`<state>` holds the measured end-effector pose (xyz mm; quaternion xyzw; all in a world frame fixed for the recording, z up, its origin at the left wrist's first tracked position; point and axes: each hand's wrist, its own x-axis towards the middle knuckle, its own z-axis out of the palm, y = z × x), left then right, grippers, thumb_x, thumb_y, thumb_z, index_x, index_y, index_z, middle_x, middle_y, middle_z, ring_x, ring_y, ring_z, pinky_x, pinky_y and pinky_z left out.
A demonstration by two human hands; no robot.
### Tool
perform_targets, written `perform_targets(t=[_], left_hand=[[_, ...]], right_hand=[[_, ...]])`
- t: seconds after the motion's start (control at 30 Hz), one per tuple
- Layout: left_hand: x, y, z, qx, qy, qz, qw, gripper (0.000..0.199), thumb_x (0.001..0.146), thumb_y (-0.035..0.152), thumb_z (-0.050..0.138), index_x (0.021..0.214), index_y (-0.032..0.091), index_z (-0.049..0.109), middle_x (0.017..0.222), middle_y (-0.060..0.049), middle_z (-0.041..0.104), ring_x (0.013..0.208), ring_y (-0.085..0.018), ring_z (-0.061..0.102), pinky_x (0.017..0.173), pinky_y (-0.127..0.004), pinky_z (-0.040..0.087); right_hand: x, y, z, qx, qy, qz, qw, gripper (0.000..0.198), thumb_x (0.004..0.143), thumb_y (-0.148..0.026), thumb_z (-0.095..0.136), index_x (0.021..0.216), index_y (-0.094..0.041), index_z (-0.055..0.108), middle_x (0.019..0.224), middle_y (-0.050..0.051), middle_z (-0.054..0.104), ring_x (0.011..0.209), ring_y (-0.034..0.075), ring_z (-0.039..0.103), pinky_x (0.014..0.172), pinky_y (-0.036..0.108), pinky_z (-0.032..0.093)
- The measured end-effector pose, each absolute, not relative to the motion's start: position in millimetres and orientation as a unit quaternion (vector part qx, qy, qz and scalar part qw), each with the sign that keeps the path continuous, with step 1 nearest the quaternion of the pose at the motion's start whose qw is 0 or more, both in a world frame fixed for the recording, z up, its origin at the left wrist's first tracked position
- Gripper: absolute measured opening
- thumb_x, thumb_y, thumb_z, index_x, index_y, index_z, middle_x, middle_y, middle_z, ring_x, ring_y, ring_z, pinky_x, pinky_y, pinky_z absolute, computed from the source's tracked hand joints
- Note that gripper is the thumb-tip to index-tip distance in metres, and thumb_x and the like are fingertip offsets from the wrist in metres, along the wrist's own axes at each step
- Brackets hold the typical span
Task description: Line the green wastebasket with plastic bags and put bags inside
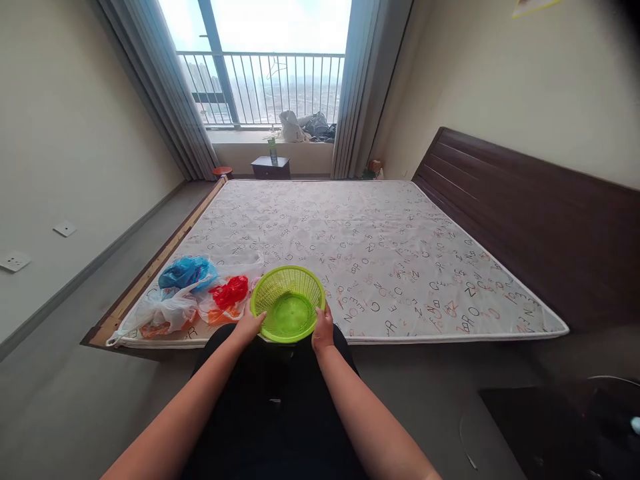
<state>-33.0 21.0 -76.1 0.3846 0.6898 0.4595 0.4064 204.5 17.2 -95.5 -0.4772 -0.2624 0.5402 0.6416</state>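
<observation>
Your left hand (249,325) and right hand (323,328) grip the green basket (291,316) by its sides over the near edge of the printed mattress (320,223), plastic bags (187,273) lying left of it. A dark headboard (525,183) stands right; beyond, a nightstand (270,170), grey curtains (160,87) and a window (285,23).

Green basket (291,316) gripped
Left hand (249,325) and right hand (323,328) hold its sides; plastic bags (173,308) lie on the mattress (395,260)

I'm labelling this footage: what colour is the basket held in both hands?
The basket is bright yellow-green, best seen in the head view.
</observation>
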Motion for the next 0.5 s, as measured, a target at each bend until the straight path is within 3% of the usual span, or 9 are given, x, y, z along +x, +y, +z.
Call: perform_targets(t=[0.13,0.2,0.27,0.37,0.43,0.5], left_hand=[[-43.7,33.9,-74.2,0.408,0.663,0.424,0.462,0.045,0.069,0.035,0.085,0.109,0.019,0.071,0.116,-0.019,0.073,0.127,-0.041,0.06,0.114,-0.051,0.042],[-52.9,39.1,-79.5,0.436,0.664,0.402,0.455,0.033,0.081,0.047,0.074,0.097,0.019,0.074,0.104,-0.017,0.075,0.112,-0.039,0.067,0.106,-0.051,0.048],[-65.9,45.5,-85.7,0.468,0.682,0.384,0.41,0.037,0.091,0.052,0.058,0.09,0.019,0.075,0.099,-0.017,0.075,0.104,-0.037,0.069,0.104,-0.051,0.048],[-92.8,58.8,-94.1,0.502,0.744,0.324,0.3,0.039,0.097,0.044,0.047,0.103,0.018,0.076,0.114,-0.019,0.073,0.118,-0.036,0.064,0.111,-0.048,0.042],[-113.2,68.1,-100.7,0.509,0.778,0.264,0.256,0.04,0.094,0.036,0.052,0.122,0.015,0.071,0.132,-0.021,0.066,0.13,-0.036,0.057,0.115,-0.046,0.037],[-131.8,74.6,-109.3,0.498,0.798,0.22,0.258,0.055,0.086,0.031,0.063,0.136,0.01,0.063,0.143,-0.027,0.057,0.136,-0.041,0.052,0.117,-0.051,0.034]], right_hand=[[207.8,18.2,-98.9,-0.483,-0.244,0.535,0.649,0.063,0.083,-0.038,0.056,0.143,-0.02,0.056,0.137,0.01,0.067,0.123,0.022,0.065,0.107,0.038,0.05],[206.6,18.5,-99.6,-0.493,-0.254,0.527,0.644,0.064,0.083,-0.038,0.056,0.144,-0.019,0.055,0.14,0.01,0.065,0.125,0.022,0.064,0.108,0.038,0.049],[205.0,18.2,-100.3,-0.511,-0.274,0.517,0.63,0.065,0.085,-0.04,0.055,0.147,-0.02,0.052,0.143,0.011,0.063,0.126,0.023,0.063,0.108,0.039,0.049],[205.4,17.1,-101.7,-0.538,-0.304,0.49,0.615,0.063,0.088,-0.041,0.053,0.148,-0.022,0.052,0.145,0.011,0.061,0.128,0.023,0.061,0.109,0.039,0.048],[208.4,16.3,-102.7,-0.538,-0.309,0.479,0.621,0.061,0.088,-0.041,0.054,0.146,-0.023,0.052,0.146,0.01,0.061,0.129,0.022,0.061,0.11,0.039,0.047],[213.1,15.3,-103.7,-0.529,-0.311,0.481,0.626,0.06,0.089,-0.04,0.054,0.147,-0.024,0.051,0.145,0.009,0.061,0.127,0.021,0.062,0.109,0.039,0.048]])
